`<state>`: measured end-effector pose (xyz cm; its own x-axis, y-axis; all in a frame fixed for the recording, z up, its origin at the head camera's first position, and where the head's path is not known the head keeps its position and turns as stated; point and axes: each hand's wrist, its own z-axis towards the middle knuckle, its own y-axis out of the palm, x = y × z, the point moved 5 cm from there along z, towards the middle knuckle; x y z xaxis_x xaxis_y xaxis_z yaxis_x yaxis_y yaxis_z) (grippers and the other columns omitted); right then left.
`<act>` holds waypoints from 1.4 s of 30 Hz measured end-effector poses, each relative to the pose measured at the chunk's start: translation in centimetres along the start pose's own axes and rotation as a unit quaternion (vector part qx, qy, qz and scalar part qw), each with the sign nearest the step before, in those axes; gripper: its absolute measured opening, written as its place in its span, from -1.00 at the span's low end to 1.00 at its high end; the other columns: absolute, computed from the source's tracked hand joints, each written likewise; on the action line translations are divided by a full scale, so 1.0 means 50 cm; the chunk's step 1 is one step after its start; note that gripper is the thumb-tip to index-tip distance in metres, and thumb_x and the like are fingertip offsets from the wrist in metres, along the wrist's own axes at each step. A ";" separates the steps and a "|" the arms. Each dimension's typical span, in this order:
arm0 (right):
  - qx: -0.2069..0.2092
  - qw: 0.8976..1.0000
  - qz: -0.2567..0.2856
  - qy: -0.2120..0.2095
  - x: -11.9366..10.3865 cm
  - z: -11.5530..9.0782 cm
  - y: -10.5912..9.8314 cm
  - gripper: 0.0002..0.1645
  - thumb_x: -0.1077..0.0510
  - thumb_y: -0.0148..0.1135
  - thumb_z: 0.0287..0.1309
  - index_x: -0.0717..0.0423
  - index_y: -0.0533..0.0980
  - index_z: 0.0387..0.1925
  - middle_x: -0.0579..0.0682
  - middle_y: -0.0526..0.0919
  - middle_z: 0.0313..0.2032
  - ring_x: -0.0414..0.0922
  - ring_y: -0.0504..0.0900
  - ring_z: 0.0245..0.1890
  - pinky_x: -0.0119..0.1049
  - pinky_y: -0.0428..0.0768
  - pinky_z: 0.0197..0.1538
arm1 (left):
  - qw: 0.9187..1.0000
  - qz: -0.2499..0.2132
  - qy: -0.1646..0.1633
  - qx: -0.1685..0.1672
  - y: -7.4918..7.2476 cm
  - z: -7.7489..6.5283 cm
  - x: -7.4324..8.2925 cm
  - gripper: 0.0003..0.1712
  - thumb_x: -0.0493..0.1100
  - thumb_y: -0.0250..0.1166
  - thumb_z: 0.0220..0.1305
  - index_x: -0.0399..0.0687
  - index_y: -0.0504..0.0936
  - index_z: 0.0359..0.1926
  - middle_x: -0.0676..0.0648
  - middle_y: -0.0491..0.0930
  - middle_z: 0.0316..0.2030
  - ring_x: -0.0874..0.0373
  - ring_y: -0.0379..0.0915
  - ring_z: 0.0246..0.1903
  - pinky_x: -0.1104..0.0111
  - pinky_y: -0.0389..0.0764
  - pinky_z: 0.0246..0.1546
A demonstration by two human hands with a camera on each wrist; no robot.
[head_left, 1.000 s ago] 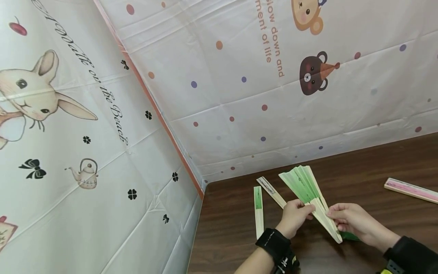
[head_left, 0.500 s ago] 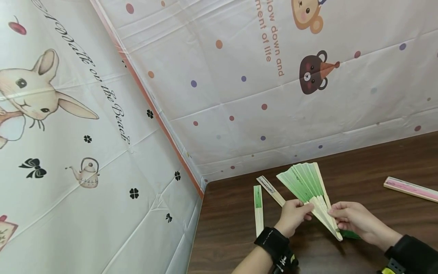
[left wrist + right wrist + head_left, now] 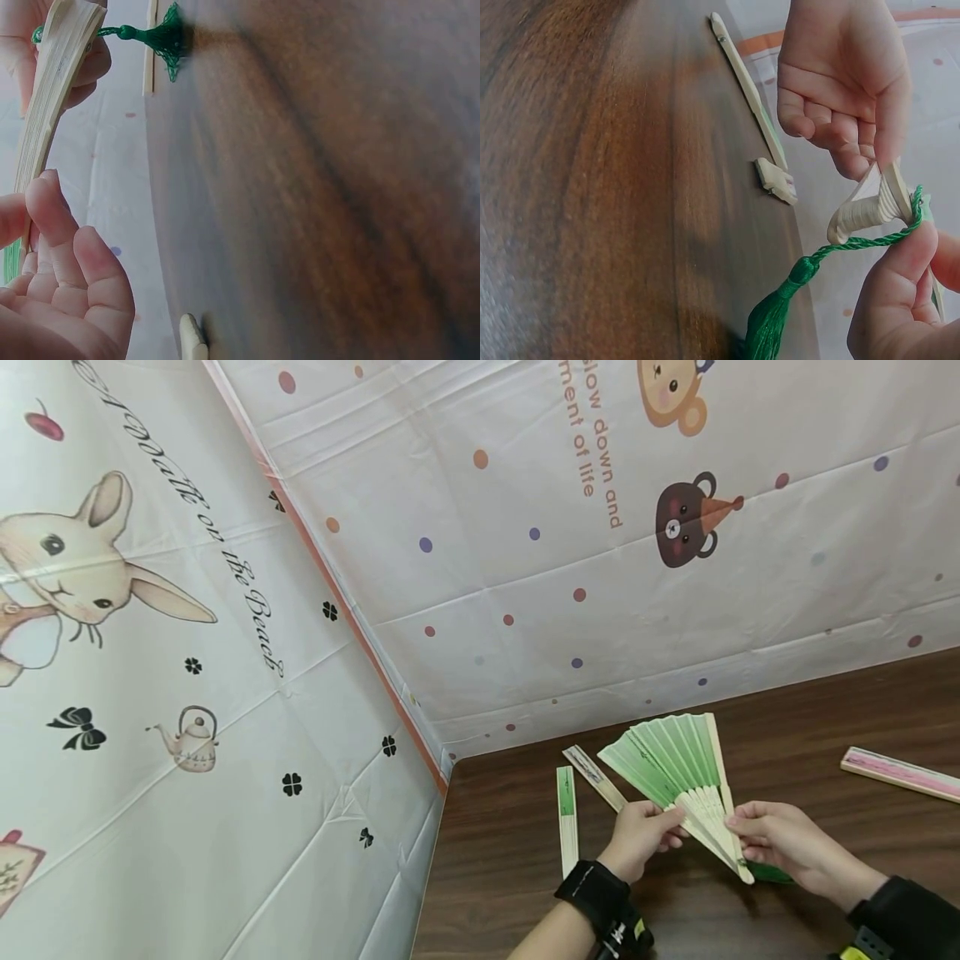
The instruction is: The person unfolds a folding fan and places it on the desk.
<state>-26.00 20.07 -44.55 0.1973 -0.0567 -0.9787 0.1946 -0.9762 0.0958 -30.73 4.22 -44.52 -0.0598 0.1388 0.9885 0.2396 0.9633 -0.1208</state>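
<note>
A green folding fan (image 3: 675,760) with pale wooden ribs is partly spread between my two hands, its pivot end pointing down toward me. My left hand (image 3: 643,839) pinches the left outer rib between thumb and fingers. On the other side my right hand (image 3: 787,843) pinches the right outer rib, lower down near the pivot. A green tassel (image 3: 769,322) hangs by a twisted cord (image 3: 870,241) from the pivot end, beside the right fingers. In the left wrist view the ribs (image 3: 52,90) show edge-on between both hands.
On the dark wooden table (image 3: 495,893) lie a folded green fan (image 3: 567,818) and a folded fan with a grey print (image 3: 592,777), left of my hands. A folded pink fan (image 3: 900,772) lies at the right. Printed white sheets (image 3: 480,568) stand behind and to the left.
The fan has spread wider, its right outer rib swinging rightward with my right hand. My left hand has shifted only slightly left. The folded fans have stayed put.
</note>
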 end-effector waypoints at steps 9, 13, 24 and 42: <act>0.008 1.000 0.005 0.000 0.005 -0.002 -0.001 -0.88 0.15 0.04 0.18 0.05 0.41 -0.46 -0.16 0.44 -0.57 -0.32 0.46 -0.56 -0.48 0.52 -0.41 | 1.000 -0.014 -0.015 -0.005 -0.001 -0.002 -0.012 -0.80 -0.15 0.25 0.06 -0.10 0.47 -0.59 -0.20 0.62 -0.57 0.34 0.33 -0.76 0.55 0.32 -0.68; 0.027 1.000 0.007 0.007 0.008 -0.002 -0.003 -0.88 0.18 0.01 0.19 0.08 0.41 -0.46 -0.15 0.44 -0.58 -0.31 0.45 -0.57 -0.48 0.52 -0.42 | 1.000 -0.019 -0.015 -0.002 0.000 0.000 -0.017 -0.81 -0.15 0.25 0.07 -0.10 0.47 -0.58 -0.21 0.62 -0.57 0.34 0.32 -0.77 0.57 0.30 -0.69; 0.059 0.998 0.019 0.019 0.019 0.001 -0.012 -0.90 0.19 0.05 0.15 0.13 0.38 -0.43 -0.13 0.43 -0.56 -0.30 0.46 -0.55 -0.47 0.52 -0.42 | 0.999 -0.031 -0.023 0.017 0.003 0.001 -0.024 -0.81 -0.17 0.26 0.05 -0.10 0.44 -0.57 -0.22 0.63 -0.56 0.34 0.32 -0.78 0.57 0.29 -0.70; 0.063 0.997 0.053 0.013 0.026 0.000 -0.017 -0.83 0.25 -0.12 0.24 0.13 0.35 -0.46 -0.12 0.41 -0.56 -0.30 0.44 -0.52 -0.50 0.52 -0.38 | 0.997 -0.063 -0.024 0.032 0.003 -0.001 -0.032 -0.84 -0.18 0.25 0.05 -0.11 0.44 -0.52 -0.24 0.62 -0.57 0.35 0.32 -0.79 0.57 0.27 -0.73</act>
<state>-25.91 20.82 -45.90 0.2359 -0.1565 -0.9591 0.0492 -0.9838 0.1726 -30.56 4.12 -46.13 -0.1313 0.0248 0.9910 0.1647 0.9863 -0.0029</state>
